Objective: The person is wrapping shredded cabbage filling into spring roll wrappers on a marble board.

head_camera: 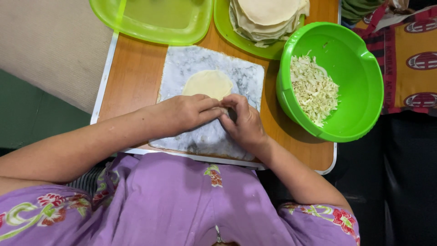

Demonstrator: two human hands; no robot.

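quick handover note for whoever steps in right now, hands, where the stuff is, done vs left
Left hand and right hand: both pressed on the near edge of the round wrapper, fingertips meeting; their grip cannot be told.
Wrapper lies on the marble board on the small wooden table.
Shredded cabbage in the green bowl, right of the board.
Wrapper stack on a green tray behind; another green tray to its left.
Done: wrapper laid out, near edge being folded.
Left: most of the wrapper lies flat; stack untouched.

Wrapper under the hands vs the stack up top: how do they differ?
The single wrapper lies flat on the marble slab; the wrapper stack is piled on a green plate. The left hand and right hand cover the single one's near edge; the stack is untouched. Both are pale, round dough.
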